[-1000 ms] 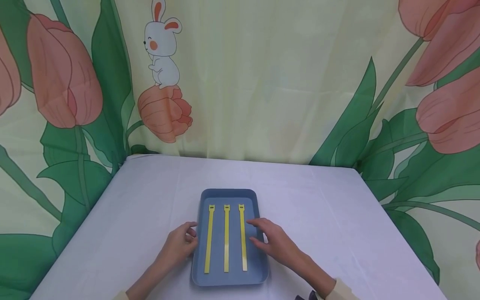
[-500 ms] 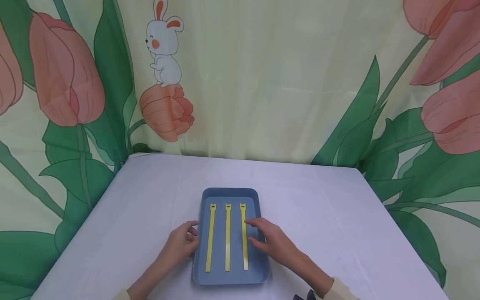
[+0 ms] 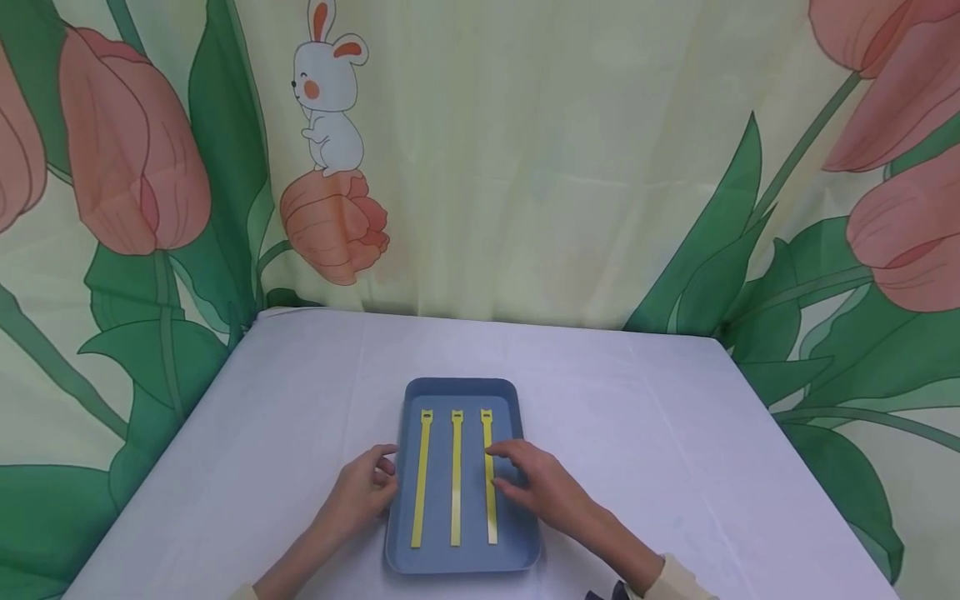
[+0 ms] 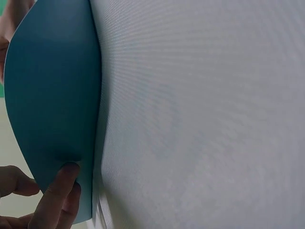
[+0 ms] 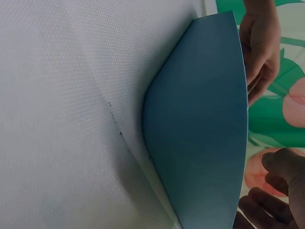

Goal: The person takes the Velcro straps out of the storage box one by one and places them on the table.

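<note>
Three yellow cable ties lie side by side in a blue-grey tray (image 3: 472, 558), their slotted heads toward the far end: a left tie (image 3: 420, 492), a middle tie (image 3: 456, 492) and a right tie (image 3: 492, 517). My left hand (image 3: 362, 487) is at the tray's left side, its fingertips touching the outer wall (image 4: 52, 95) in the left wrist view. My right hand (image 3: 543, 483) reaches over the right rim, thumb and index finger apart above the right tie, partly covering it. In the right wrist view, that hand's fingers (image 5: 281, 167) show beyond the tray wall, with nothing between them.
A white cloth covers the table (image 3: 637, 433). Behind it hangs a curtain (image 3: 525, 167) printed with tulips and a rabbit. A dark object (image 3: 618, 592) shows by the right sleeve, too cut off to identify.
My right hand has shifted slightly left, its index fingertip now over the right cable tie. The left hand stays at the tray's side. The head view has shifted a little.
</note>
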The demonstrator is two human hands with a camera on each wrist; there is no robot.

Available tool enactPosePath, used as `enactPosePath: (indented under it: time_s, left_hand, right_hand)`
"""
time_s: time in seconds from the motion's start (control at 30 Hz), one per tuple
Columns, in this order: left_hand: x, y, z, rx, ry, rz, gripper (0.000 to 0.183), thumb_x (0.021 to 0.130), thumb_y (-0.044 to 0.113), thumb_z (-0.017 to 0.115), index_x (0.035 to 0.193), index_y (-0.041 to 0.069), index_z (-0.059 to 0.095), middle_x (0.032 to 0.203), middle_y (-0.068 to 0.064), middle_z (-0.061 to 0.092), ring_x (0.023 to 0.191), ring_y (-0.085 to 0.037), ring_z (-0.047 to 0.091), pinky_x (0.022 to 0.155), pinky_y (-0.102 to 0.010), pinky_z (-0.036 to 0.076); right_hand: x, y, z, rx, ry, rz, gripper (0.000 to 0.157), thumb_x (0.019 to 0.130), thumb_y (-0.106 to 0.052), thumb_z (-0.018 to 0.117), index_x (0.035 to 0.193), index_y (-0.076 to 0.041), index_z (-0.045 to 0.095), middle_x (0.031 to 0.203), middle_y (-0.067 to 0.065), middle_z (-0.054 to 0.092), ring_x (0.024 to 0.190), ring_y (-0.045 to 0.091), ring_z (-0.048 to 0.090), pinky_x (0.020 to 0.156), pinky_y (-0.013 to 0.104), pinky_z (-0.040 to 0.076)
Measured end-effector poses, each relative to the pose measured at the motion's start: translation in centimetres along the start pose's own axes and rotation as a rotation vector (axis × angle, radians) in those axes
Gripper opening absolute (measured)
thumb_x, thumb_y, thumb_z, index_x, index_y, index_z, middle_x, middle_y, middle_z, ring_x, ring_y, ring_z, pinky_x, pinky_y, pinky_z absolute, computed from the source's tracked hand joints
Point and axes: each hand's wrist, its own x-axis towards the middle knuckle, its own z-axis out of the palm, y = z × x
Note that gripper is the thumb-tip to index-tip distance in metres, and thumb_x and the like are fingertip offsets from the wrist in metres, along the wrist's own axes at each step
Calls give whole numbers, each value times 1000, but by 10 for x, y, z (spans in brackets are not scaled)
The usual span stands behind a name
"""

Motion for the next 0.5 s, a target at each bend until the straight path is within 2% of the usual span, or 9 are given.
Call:
enactPosePath:
  time_s: [0.5]
  left_hand:
    - [0,3,-1,1,-14,-15,47,81,0,61,127,-4,49,88,-2,55,75,-11,59,61,-23,51]
  right_hand:
    - [5,0,5,0,4,-16,41,85,-18,69,124,-10,58,120,1,59,107,16,58,84,26,50]
